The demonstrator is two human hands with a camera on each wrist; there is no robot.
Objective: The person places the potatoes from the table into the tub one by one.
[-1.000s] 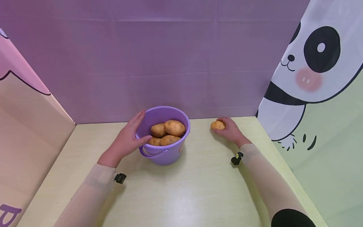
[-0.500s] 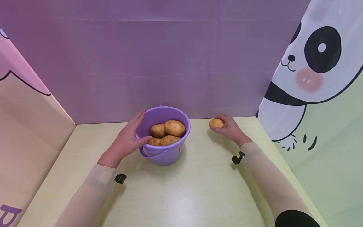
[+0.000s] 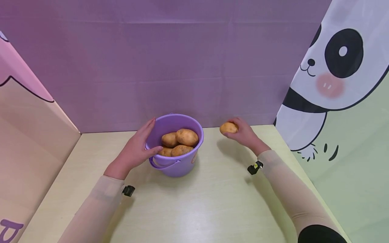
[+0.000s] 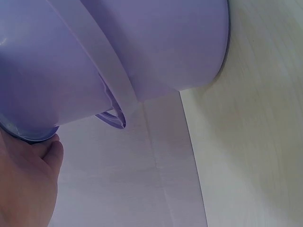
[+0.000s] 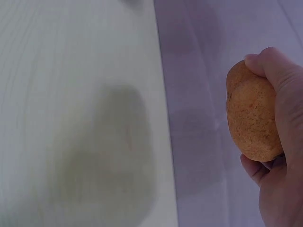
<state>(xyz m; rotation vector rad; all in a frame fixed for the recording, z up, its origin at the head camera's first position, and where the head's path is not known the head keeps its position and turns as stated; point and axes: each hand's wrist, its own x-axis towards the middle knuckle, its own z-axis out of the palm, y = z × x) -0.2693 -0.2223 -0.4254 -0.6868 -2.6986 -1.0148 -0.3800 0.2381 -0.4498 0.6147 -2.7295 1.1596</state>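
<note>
A purple bucket [image 3: 179, 165] stands upright on the table with several potatoes [image 3: 181, 150] inside. At its left side my left hand [image 3: 133, 153] holds the rim, the thumb lying over the near edge and the fingers along the far left. The left wrist view has the bucket wall [image 4: 175, 42] up close, with part of that hand [image 4: 28, 179] at the rim. To the right of the bucket, my right hand [image 3: 244, 135] grips one potato [image 3: 228, 127] between thumb and fingers, raised over the table. That potato [image 5: 253, 113] also shows plainly in the right wrist view.
The pale wooden table [image 3: 194, 209] meets a purple backdrop [image 3: 188, 60] just behind the bucket. A panda-printed panel [image 3: 343, 84] flanks the right side, and a pink and beige panel [image 3: 27, 135] the left. The bucket's handle [image 3: 165, 167] hangs down in front.
My right hand has lifted the potato off the table and carried it slightly left and up. My left hand and the bucket have stayed in place.
</note>
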